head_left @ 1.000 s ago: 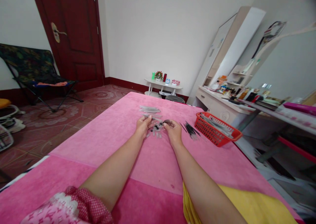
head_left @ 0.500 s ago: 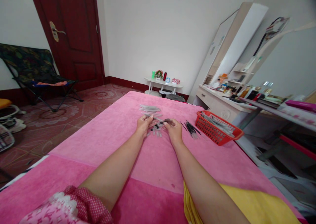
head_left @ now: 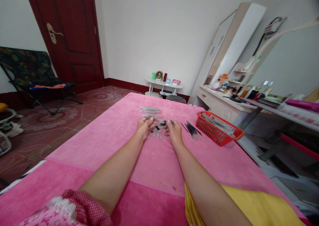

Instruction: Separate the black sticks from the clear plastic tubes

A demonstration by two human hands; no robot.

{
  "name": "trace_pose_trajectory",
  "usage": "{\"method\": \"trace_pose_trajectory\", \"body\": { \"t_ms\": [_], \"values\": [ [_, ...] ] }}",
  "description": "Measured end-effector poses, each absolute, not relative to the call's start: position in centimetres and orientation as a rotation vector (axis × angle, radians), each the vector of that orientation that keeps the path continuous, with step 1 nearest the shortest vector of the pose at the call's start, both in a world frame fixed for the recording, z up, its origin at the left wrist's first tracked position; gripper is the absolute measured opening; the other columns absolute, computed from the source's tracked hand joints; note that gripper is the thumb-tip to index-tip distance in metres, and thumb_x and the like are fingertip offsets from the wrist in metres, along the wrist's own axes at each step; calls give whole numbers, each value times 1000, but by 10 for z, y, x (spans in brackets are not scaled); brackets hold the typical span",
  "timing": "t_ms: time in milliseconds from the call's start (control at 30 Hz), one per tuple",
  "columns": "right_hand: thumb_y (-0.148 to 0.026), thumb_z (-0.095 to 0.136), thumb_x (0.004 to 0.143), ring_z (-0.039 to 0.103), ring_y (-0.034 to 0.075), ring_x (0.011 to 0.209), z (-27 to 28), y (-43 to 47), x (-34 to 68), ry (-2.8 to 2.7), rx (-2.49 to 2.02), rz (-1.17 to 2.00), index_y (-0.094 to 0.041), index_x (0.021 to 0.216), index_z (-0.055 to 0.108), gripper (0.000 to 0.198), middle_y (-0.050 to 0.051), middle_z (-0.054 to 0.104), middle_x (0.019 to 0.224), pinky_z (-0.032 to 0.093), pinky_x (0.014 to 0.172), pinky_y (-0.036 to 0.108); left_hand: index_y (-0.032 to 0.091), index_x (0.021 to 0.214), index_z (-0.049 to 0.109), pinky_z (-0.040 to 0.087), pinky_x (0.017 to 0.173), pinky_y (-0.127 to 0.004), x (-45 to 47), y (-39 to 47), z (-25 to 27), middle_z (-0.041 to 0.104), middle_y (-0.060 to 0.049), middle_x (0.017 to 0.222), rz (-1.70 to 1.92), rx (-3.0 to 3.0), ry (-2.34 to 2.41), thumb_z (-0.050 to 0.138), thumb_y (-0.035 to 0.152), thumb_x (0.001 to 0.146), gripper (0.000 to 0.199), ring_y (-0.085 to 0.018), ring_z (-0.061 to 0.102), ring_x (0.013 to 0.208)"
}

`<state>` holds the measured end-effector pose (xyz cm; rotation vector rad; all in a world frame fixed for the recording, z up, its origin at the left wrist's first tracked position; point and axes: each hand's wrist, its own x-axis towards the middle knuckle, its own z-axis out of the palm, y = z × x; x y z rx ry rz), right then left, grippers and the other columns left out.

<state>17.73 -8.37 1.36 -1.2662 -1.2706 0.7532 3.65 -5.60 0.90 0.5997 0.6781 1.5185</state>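
My left hand (head_left: 144, 129) is closed around a slim grey pen (head_left: 158, 119), whose dark end points right. Close to that end, my right hand (head_left: 174, 132) has its fingers curled together; whatever is in them is too small to make out. Beneath and between the hands lies a loose pile of small clear and black pen parts (head_left: 157, 132), perhaps caps. Beyond the left hand, several grey translucent pen barrels (head_left: 150, 110) lie side by side on the pink cloth (head_left: 114, 136). Thin black refills (head_left: 192, 129) are bunched to the right of my right hand.
A red plastic basket (head_left: 216, 138) filled with grey pen barrels stands at the right edge of the table. Yellow cloth (head_left: 254, 202) lies under my right forearm. Further off are a folding chair (head_left: 32, 76), a low white stand (head_left: 163, 83) and a cluttered dresser (head_left: 216, 101).
My right hand has drawn slightly away from the pen's end, and its fingers have curled in. The left hand keeps the pen. The whole view has shifted a little.
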Motion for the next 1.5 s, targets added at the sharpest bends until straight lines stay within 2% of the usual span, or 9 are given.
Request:
{"method": "trace_pose_trajectory", "body": {
  "t_ms": [100, 200, 367, 533, 700, 800, 1000, 1100, 1500],
  "values": [
    [-52, 53, 75, 56, 14, 51, 15, -84, 177, -1328, -1233, 747, -19, 81, 52, 34, 1, 60, 65, 47, 47, 24, 11, 77, 56, 58, 76, -30, 37, -56, 9, 67, -3, 67, 1502, 623, 682, 67, 5, 74, 12, -13, 68, 62],
    [-56, 42, 80, 52, 13, 46, 14, -84, 179, -1370, -1294, 730, -19, 69, 51, 40, 1, 56, 58, 44, 44, 25, 10, 78, 57, 58, 76, -30, 37, -56, 9, 67, -4, 67, 1487, 643, 682, 64, 4, 76, 10, -14, 68, 62],
    [-50, 51, 77, 54, 13, 51, 13, -83, 181, -1399, -1238, 708, -19, 80, 53, 32, 0, 60, 66, 45, 47, 24, 10, 78, 57, 58, 77, -32, 37, -54, 6, 67, -4, 68, 1491, 645, 676, 69, 7, 74, 12, -14, 67, 63],
    [-52, 41, 83, 50, 12, 43, 14, -85, 181, -1432, -1255, 727, -19, 68, 51, 38, -1, 55, 54, 40, 43, 24, 10, 79, 57, 58, 76, -31, 37, -51, 3, 67, -4, 67, 1481, 663, 670, 66, 6, 75, 10, -14, 67, 62],
    [-48, 47, 83, 51, 12, 45, 10, -82, 181, -1441, -1222, 660, -18, 71, 52, 32, -2, 57, 58, 40, 44, 23, 10, 79, 57, 58, 76, -29, 36, -52, 4, 67, -3, 67, 1489, 658, 659, 67, 7, 74, 12, -13, 67, 62],
    [-51, 41, 85, 47, 12, 41, 8, -80, 182, -1440, -1222, 642, -19, 62, 51, 41, -3, 52, 49, 36, 41, 23, 10, 80, 58, 58, 77, -31, 37, -53, 5, 66, -2, 66, 1473, 661, 670, 67, 7, 75, 11, -12, 66, 60],
    [-47, 50, 81, 47, 12, 41, 9, -80, 181, -1392, -1161, 688, -19, 68, 51, 31, -4, 53, 51, 38, 40, 23, 10, 78, 57, 57, 77, -31, 36, -53, 6, 66, -3, 66, 1484, 661, 675, 65, 6, 76, 9, -13, 67, 61],
    [-49, 45, 83, 45, 11, 39, 10, -81, 181, -1393, -1158, 720, -19, 62, 49, 37, -4, 50, 48, 35, 38, 24, 10, 78, 57, 57, 76, -30, 36, -54, 6, 66, -2, 66, 1472, 666, 673, 65, 6, 75, 9, -12, 66, 60],
    [-54, 48, 80, 46, 11, 38, 10, -80, 178, -1328, -1110, 835, -18, 65, 51, 38, -3, 54, 52, 34, 37, 23, 10, 77, 57, 57, 71, -26, 36, -53, 5, 65, -2, 67, 1478, 683, 653, 71, 8, 71, 15, -11, 65, 61]
  ]
}}
